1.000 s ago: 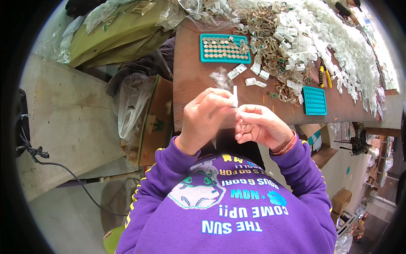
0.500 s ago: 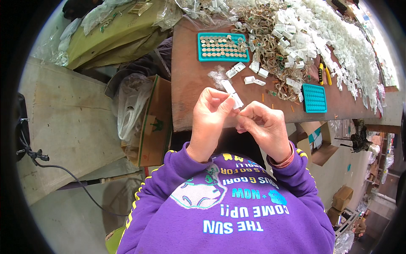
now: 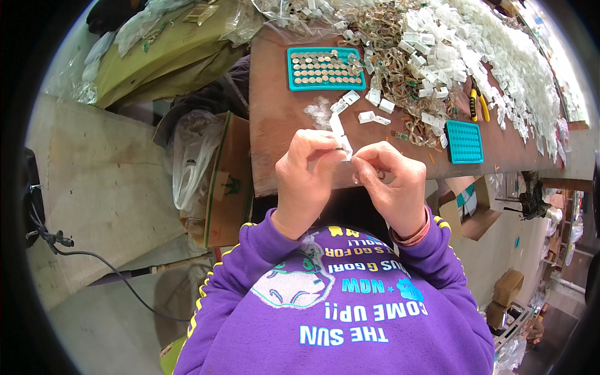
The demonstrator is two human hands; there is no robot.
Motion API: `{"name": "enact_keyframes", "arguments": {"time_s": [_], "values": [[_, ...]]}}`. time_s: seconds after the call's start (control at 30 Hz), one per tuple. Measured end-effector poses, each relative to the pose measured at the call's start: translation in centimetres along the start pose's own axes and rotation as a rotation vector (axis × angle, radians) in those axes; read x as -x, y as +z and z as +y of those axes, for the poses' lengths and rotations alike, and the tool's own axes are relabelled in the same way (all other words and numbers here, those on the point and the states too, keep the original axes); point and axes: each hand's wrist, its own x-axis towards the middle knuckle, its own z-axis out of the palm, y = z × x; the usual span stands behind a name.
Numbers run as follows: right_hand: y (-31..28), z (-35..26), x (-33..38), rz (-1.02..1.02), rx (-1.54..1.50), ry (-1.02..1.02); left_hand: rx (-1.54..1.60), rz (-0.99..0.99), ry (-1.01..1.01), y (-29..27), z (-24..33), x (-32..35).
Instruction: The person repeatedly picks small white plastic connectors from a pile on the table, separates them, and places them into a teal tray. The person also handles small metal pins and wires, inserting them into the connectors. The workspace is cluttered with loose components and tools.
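My left hand (image 3: 305,172) holds a small white plastic case (image 3: 337,125) between thumb and fingers, above the table's near edge. The case looks folded out in two parts, with a tiny dark piece by my left fingertips. My right hand (image 3: 398,184) is closed in a pinch at the lower end of the case. Something small and clear shows under its fingers, too unclear to name. Beyond the hands, several white cases (image 3: 374,117) and a crumpled clear plastic scrap (image 3: 320,112) lie on the brown table (image 3: 281,150).
A teal tray (image 3: 325,89) with rows of round silvery discs stands at the back left. Another teal tray (image 3: 464,142) lies at right, near yellow-handled pliers (image 3: 478,106). Tangled wires (image 3: 390,53) and a large white heap (image 3: 500,59) cover the far side. A cardboard box (image 3: 230,187) stands left.
My left thumb and fingers have parted a little around the case, and the dark piece now shows there. The case is turned slightly. My right hand stays pinched beside it.
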Motion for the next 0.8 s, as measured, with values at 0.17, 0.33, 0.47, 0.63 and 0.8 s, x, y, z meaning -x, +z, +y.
{"name": "enact_keyframes", "arguments": {"time_s": [0.17,0.33,0.47,0.63,0.8], "values": [[1.0,1.2,-0.1,-0.052,-0.386,0.191,0.406,0.029,-0.226,0.2,-0.1,0.2],[3.4,2.0,0.1,0.149,-0.249,0.018,0.849,0.088,-0.571,0.8,-0.2,0.3],[3.8,2.3,-0.7,0.165,-0.110,-0.058,0.924,0.086,-0.607,0.8,-0.9,-0.7],[0.4,3.2,-4.0,0.129,0.044,-0.079,0.946,0.170,-0.457,0.1,-3.2,-3.1],[-1.8,6.4,-10.8,0.146,0.485,-0.279,0.951,0.164,-0.412,0.0,-5.6,-4.5]]}}
